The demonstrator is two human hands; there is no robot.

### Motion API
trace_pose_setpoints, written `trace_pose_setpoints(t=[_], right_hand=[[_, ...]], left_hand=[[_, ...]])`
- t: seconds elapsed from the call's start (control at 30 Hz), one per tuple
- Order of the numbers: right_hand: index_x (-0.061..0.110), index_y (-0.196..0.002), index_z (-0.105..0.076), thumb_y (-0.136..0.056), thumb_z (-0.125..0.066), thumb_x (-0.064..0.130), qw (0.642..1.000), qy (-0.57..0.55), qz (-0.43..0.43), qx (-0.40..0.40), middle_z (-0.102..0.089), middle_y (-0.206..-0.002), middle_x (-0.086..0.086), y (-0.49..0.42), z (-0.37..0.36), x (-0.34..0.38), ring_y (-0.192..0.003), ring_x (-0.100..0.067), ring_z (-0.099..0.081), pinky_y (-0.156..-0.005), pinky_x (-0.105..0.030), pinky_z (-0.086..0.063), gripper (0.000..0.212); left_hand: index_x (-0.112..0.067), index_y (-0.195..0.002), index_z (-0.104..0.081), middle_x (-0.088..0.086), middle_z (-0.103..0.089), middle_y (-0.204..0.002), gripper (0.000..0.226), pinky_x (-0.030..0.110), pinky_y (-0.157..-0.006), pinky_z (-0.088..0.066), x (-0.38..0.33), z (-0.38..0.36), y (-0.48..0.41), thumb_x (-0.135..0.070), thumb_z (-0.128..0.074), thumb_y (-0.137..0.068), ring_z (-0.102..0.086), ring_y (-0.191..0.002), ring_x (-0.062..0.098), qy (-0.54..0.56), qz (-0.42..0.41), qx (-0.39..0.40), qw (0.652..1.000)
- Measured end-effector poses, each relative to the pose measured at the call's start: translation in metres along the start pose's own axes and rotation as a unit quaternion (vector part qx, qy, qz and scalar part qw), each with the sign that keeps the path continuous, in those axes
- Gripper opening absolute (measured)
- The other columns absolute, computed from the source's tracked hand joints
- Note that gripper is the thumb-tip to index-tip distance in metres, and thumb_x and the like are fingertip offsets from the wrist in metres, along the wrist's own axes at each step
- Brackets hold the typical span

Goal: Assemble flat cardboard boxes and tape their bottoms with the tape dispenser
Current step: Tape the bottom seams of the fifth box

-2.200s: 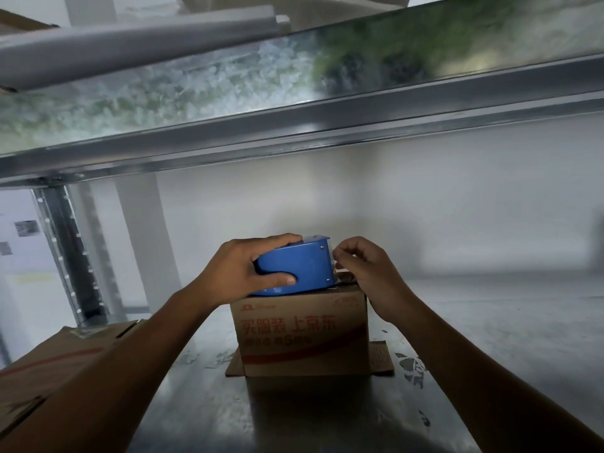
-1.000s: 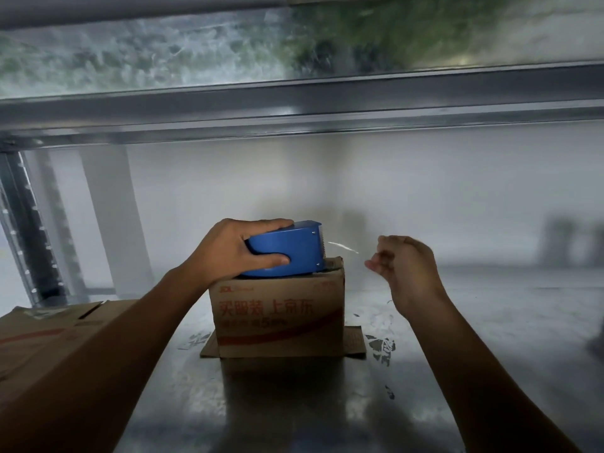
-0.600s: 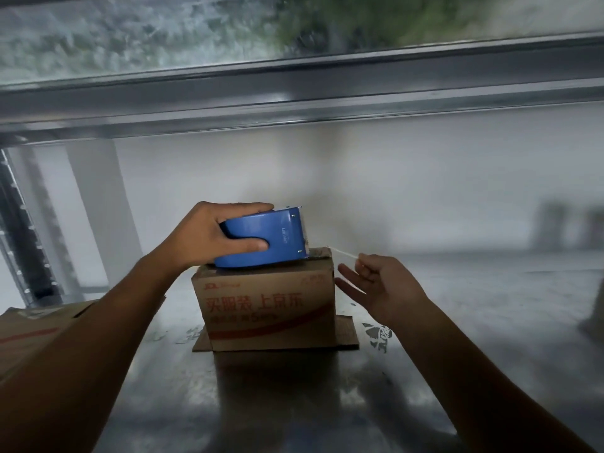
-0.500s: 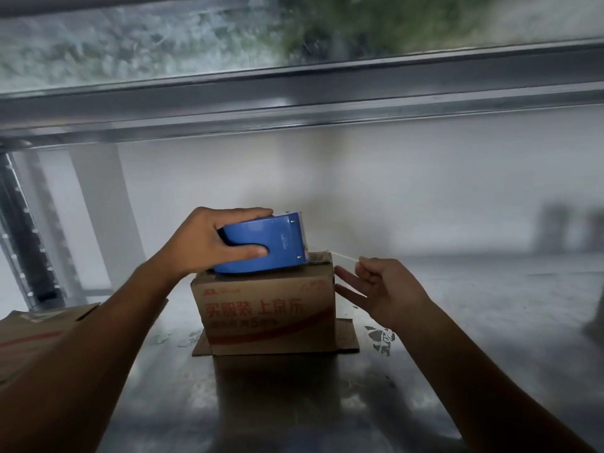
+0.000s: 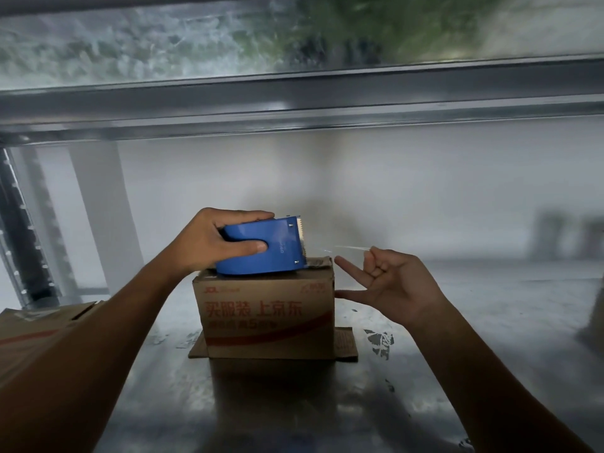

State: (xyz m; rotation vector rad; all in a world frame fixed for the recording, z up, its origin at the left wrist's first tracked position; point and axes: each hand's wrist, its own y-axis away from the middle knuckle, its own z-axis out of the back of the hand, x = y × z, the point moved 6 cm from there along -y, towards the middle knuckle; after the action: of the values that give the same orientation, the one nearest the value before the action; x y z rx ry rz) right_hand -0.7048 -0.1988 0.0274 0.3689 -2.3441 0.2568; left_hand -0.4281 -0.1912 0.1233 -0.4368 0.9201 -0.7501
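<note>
The small cardboard box (image 5: 264, 308), likely light with stiff walls, stands on the metal shelf (image 5: 294, 413). On top of it, the left grip (image 5: 209, 243) clasps the hard blue tape dispenser (image 5: 271, 248). The right grip (image 5: 392, 282) pinches the thin, clingy tape (image 5: 349, 247) by its free end.

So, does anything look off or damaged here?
Yes: the clear tape runs as a thin, stringy strand from the blue plastic tape dispenser to the right hand, not a flat strip. The small brown cardboard box also looks crumpled at its top right corner.
</note>
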Motion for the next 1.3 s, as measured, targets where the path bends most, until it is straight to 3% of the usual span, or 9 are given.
trace_pose_setpoints(t=[0.3, 0.47, 0.57, 0.67, 0.77, 0.87, 1.13, 1.2, 1.3], right_hand=[[0.013, -0.063, -0.039, -0.086, -0.047, 0.000, 0.999, 0.034, 0.009, -0.035, -0.043, -0.070, -0.007, -0.007, 0.012, -0.019, -0.107, -0.040, -0.070, -0.090, -0.064, -0.053, 0.027], [0.011, -0.059, -0.041, -0.087, -0.050, 0.000, 0.997, 0.052, -0.005, -0.055, -0.049, -0.096, -0.020, -0.009, 0.020, -0.025, -0.107, -0.040, -0.071, -0.088, -0.067, -0.053, 0.031], [0.011, -0.058, -0.041, -0.088, -0.052, 0.002, 0.994, 0.077, -0.012, -0.072, -0.049, -0.085, -0.014, -0.009, 0.025, -0.033, -0.104, -0.036, -0.072, -0.082, -0.061, -0.058, 0.033], [0.013, -0.059, -0.047, -0.093, -0.054, 0.005, 0.989, 0.113, -0.003, -0.097, -0.050, -0.070, -0.007, -0.008, 0.028, -0.040, -0.103, -0.030, -0.074, -0.090, -0.059, -0.054, 0.036], [0.010, -0.073, -0.057, -0.094, -0.059, 0.007, 0.980, 0.153, 0.005, -0.129, -0.064, -0.072, -0.006, -0.006, 0.032, -0.044, -0.100, -0.025, -0.074, -0.091, -0.057, -0.053, 0.022], [0.012, -0.095, -0.066, -0.096, -0.063, 0.014, 0.960, 0.239, 0.001, -0.142, -0.069, -0.099, -0.006, -0.004, 0.031, -0.053, -0.097, -0.019, -0.068, -0.081, -0.043, -0.058, 0.004], [0.012, -0.111, -0.056, -0.096, -0.065, 0.044, 0.910, 0.386, 0.017, -0.151, -0.064, -0.106, -0.013, -0.002, 0.028, -0.062, -0.101, -0.026, -0.064, -0.091, -0.045, -0.059, 0.036], [0.015, -0.118, -0.048, -0.094, -0.069, 0.041, 0.909, 0.389, 0.023, -0.146, -0.062, -0.110, -0.014, -0.001, 0.026, -0.058, -0.102, -0.028, -0.064, -0.087, -0.044, -0.061, 0.041], [0.016, -0.124, -0.043, -0.096, -0.067, 0.021, 0.854, 0.470, 0.157, -0.161, -0.062, -0.106, -0.009, 0.000, 0.017, -0.037, -0.100, -0.028, -0.065, -0.084, -0.042, -0.061, 0.037]], left_hand=[[-0.051, -0.117, -0.072, -0.014, -0.073, -0.122, 0.046, 0.024, -0.083, -0.060, 0.006, 0.001, 0.001, -0.045, -0.083, -0.072, -0.071, -0.110, 0.012, 0.021, -0.009, -0.001, 1.000], [-0.050, -0.119, -0.072, -0.014, -0.072, -0.124, 0.048, 0.026, -0.084, -0.060, 0.006, 0.000, 0.002, -0.050, -0.084, -0.073, -0.070, -0.111, 0.013, 0.019, 0.000, 0.012, 1.000], [-0.050, -0.120, -0.071, -0.014, -0.072, -0.124, 0.048, 0.027, -0.085, -0.060, 0.007, 0.000, 0.003, -0.049, -0.084, -0.073, -0.070, -0.111, 0.013, 0.013, 0.006, 0.014, 1.000], [-0.048, -0.121, -0.071, -0.014, -0.072, -0.124, 0.053, 0.028, -0.085, -0.061, 0.006, -0.001, 0.004, -0.058, -0.084, -0.071, -0.070, -0.111, 0.013, 0.014, 0.011, 0.019, 1.000], [-0.048, -0.121, -0.071, -0.014, -0.072, -0.123, 0.052, 0.028, -0.084, -0.061, 0.004, -0.001, 0.004, -0.056, -0.085, -0.072, -0.071, -0.110, 0.012, 0.013, 0.016, 0.026, 0.999], [-0.049, -0.121, -0.071, -0.014, -0.073, -0.121, 0.047, 0.028, -0.084, -0.061, 0.003, -0.001, 0.003, -0.038, -0.083, -0.078, -0.071, -0.108, 0.012, -0.002, 0.021, 0.034, 0.999], [-0.050, -0.123, -0.069, -0.014, -0.073, -0.120, 0.049, 0.029, -0.082, -0.062, 0.005, -0.001, 0.003, -0.035, -0.081, -0.079, -0.072, -0.107, 0.013, -0.012, 0.020, 0.037, 0.999], [-0.049, -0.124, -0.069, -0.014, -0.073, -0.120, 0.049, 0.029, -0.083, -0.062, 0.003, -0.002, 0.003, -0.035, -0.081, -0.079, -0.072, -0.107, 0.013, -0.012, 0.020, 0.041, 0.999], [-0.046, -0.125, -0.069, -0.013, -0.073, -0.121, 0.048, 0.032, -0.085, -0.062, 0.001, -0.003, 0.003, -0.033, -0.082, -0.080, -0.072, -0.108, 0.014, -0.017, 0.026, 0.041, 0.999]])
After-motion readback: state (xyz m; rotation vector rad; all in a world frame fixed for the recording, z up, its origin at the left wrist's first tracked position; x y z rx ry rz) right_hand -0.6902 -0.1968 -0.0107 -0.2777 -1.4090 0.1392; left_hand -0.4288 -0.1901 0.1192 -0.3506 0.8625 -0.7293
